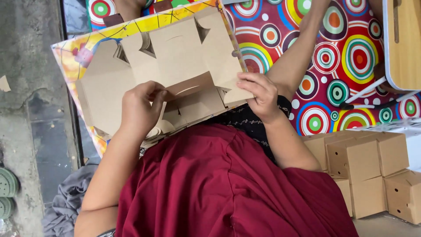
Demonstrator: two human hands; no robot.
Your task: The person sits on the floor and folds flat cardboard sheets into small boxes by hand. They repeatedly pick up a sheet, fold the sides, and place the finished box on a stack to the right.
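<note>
A: Starting at the far edge, there's bare concrete floor [30, 66] and a heap of grey cloth [66, 204] low down beside the person's arm.

B: And then the left hand [139, 109]: fingers curled, thumb pressed in, pinching a flap of the flat die-cut cardboard box blank [175, 57].

A: That blank is lying open across the lap, brown side up, with a colourful printed face peeking out along its edges. It sits above the dark red skirt [219, 184].

B: Moving across, the right hand [259, 94] is closed on the blank's other corner, thumb on top and fingers tucked beneath, I think; the underside is hidden.

A: Behind it, a mat with bright concentric circles [342, 48]. Further over, a pale wooden folding table [405, 44] on white legs.

B: And below that, a stack of assembled brown cardboard boxes [372, 171], sitting close together.
</note>
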